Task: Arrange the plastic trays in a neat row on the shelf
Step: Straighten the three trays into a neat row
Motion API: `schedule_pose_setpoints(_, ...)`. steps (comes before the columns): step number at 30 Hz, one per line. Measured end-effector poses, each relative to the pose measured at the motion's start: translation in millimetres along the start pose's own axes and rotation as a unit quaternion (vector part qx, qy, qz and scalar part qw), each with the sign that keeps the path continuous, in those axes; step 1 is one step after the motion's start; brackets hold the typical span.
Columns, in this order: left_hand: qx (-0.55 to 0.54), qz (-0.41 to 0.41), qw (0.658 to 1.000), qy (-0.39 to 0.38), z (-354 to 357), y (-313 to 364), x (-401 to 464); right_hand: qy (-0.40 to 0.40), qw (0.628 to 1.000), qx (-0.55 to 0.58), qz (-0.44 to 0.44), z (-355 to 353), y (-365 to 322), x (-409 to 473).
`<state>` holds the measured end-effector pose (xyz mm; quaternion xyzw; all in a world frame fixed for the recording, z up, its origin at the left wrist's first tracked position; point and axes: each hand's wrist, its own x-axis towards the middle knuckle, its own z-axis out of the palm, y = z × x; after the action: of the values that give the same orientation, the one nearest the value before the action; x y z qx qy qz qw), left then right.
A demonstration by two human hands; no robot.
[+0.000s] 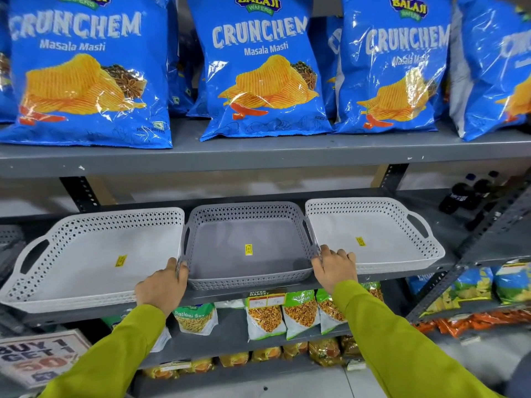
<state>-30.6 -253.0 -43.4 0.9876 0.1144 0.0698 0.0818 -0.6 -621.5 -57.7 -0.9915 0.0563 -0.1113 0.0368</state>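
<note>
Grey perforated plastic tray (250, 251) held between both hands on the grey metal shelf (287, 293).

The left hand (163, 285) curls its fingers over the tray's near-left corner; the right hand (334, 268) clamps the near-right corner, both green-sleeved arms reaching up from below. Just outside the left hand sits a white perforated plastic tray (86, 254), outside the right hand another white perforated tray (373, 234), both touching the grey one. Blue crisp bags (264, 67) stand above.

Above the grey tray (250, 248), blue bags (264, 67) read "BALAJI WAFERS CRUNCHEM Masala Masti" (tray stickers unreadable). Below-left of it, a sign (40, 357) reads "BUY 1 GET 1"; below, a pouch (195, 318) reads "Ratlami Sev".
</note>
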Motion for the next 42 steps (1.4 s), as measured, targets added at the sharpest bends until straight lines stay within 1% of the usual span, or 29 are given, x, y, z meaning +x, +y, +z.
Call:
schedule_pose_setpoints(30, -0.007, 0.002, 1.000, 0.011, 1.5, 0.5, -0.2, -0.010, 0.999, 0.000, -0.053, -3.0, 11.7, 3.8)
schedule_pose_setpoints(42, 0.004, -0.001, 1.000, 0.022, 6.5, -1.3, 1.4, -0.008, 0.999, -0.008, -0.040, -5.6, 7.1, 1.6)
